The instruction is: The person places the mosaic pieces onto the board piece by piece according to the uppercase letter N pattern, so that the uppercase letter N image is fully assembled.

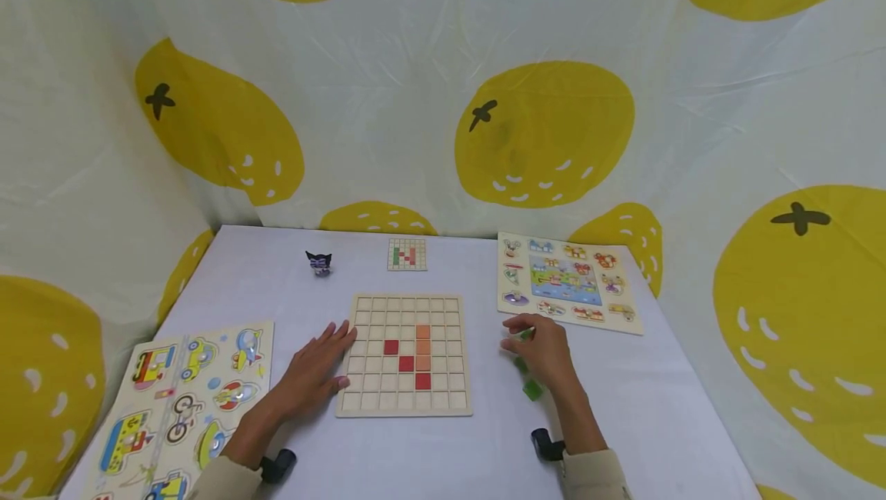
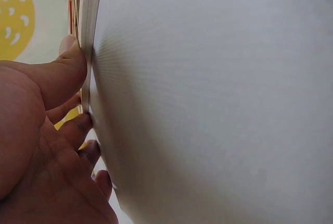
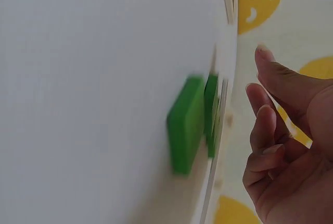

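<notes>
A wooden grid board [image 1: 374,400] lies mid-table, with three red tiles [image 1: 391,347] on a diagonal and a column of orange tiles [image 1: 423,347]. My left hand [image 1: 314,369] rests along its left side; in the left wrist view the thumb [image 2: 70,73] and fingertips touch the board's edge. To the right of the board, my right hand [image 1: 547,350] hovers over several green tiles [image 1: 532,390]. Its thumb and fingers are bent and apart, with nothing between them in the right wrist view. A thick green tile [image 3: 186,125] shows close up there, and more lie behind it.
A small pattern card [image 1: 407,255] with coloured squares lies behind the board. Left of it stands a dark little figurine [image 1: 320,263]. A vehicle puzzle [image 1: 162,408] lies at the left, another picture puzzle [image 1: 567,281] at the back right. A lemon-print curtain [image 1: 415,138] hangs behind.
</notes>
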The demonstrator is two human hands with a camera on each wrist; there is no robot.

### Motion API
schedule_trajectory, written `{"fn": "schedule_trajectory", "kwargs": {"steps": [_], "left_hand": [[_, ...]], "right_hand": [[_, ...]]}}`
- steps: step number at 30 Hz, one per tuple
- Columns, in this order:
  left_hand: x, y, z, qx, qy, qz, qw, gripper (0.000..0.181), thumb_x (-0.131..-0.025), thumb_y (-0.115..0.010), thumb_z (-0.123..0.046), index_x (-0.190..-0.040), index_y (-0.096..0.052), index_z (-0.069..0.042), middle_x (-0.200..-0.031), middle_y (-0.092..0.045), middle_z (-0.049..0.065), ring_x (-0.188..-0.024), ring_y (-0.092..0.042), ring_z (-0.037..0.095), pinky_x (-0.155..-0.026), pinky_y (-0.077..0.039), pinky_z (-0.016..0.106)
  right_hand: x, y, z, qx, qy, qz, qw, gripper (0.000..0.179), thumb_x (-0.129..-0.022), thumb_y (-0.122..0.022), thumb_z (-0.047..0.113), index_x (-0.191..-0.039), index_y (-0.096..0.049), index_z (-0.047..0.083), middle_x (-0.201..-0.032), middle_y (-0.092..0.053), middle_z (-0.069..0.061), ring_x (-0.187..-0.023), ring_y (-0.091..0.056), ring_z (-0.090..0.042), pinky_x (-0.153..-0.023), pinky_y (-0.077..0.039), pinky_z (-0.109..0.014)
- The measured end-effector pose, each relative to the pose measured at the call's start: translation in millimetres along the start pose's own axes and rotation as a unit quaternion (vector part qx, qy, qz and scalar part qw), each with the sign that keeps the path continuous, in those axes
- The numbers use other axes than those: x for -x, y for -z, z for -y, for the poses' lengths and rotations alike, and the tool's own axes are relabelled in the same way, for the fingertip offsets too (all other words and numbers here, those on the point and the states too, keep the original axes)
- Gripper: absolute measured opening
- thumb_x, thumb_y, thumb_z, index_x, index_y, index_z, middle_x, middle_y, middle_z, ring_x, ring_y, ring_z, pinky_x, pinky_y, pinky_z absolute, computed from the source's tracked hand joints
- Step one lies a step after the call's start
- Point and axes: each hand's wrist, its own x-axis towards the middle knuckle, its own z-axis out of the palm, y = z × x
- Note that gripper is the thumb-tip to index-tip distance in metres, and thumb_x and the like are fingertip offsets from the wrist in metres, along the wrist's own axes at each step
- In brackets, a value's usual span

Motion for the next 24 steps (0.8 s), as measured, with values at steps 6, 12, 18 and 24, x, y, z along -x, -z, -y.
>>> {"fn": "schedule_trajectory", "kwargs": {"steps": [6, 12, 18, 24], "left_hand": [[0.3, -0.9, 0.2, 0.002, -0.008, -0.008, 0.9999, 0.084, -0.095, -0.078, -0.016, -0.167, -0.034, -0.009, -0.176, -0.026, 0.015, -0.164, -0.018, 0.045, -0.128, -0.021, 0.068], [1.9, 0.9, 0.2, 0.005, -0.012, -0.011, 0.9999, 0.084, -0.096, -0.077, -0.016, -0.167, -0.034, -0.010, -0.176, -0.026, 0.014, -0.164, -0.018, 0.045, -0.129, -0.021, 0.067], [1.1, -0.2, 0.0, 0.003, -0.019, -0.018, 0.9997, 0.084, -0.095, -0.078, -0.016, -0.167, -0.035, -0.009, -0.176, -0.027, 0.015, -0.164, -0.020, 0.045, -0.128, -0.022, 0.068], [1.1, -1.1, 0.6, -0.002, -0.020, -0.017, 0.9997, 0.085, -0.095, -0.078, -0.017, -0.167, -0.034, -0.008, -0.176, -0.027, 0.015, -0.164, -0.019, 0.045, -0.128, -0.023, 0.068]], "right_hand": [[-2.7, 20, -23, 0.022, -0.025, -0.009, 0.9994, 0.032, -0.085, -0.089, 0.015, -0.116, -0.080, 0.015, -0.113, -0.077, -0.007, -0.091, -0.058, -0.023, -0.077, -0.044, -0.032], [-5.3, 24, -26, 0.050, -0.060, -0.010, 0.9969, 0.032, -0.085, -0.090, 0.019, -0.114, -0.080, 0.014, -0.113, -0.077, -0.011, -0.099, -0.063, -0.028, -0.078, -0.041, -0.037], [-8.6, 20, -23, 0.065, -0.084, -0.012, 0.9943, 0.025, -0.087, -0.087, 0.018, -0.110, -0.078, 0.012, -0.109, -0.076, -0.011, -0.102, -0.065, -0.031, -0.081, -0.045, -0.045], [-14.3, 19, -21, 0.069, -0.091, -0.003, 0.9935, 0.021, -0.087, -0.085, 0.015, -0.105, -0.076, 0.011, -0.106, -0.075, -0.011, -0.097, -0.064, -0.030, -0.079, -0.043, -0.042]]}}
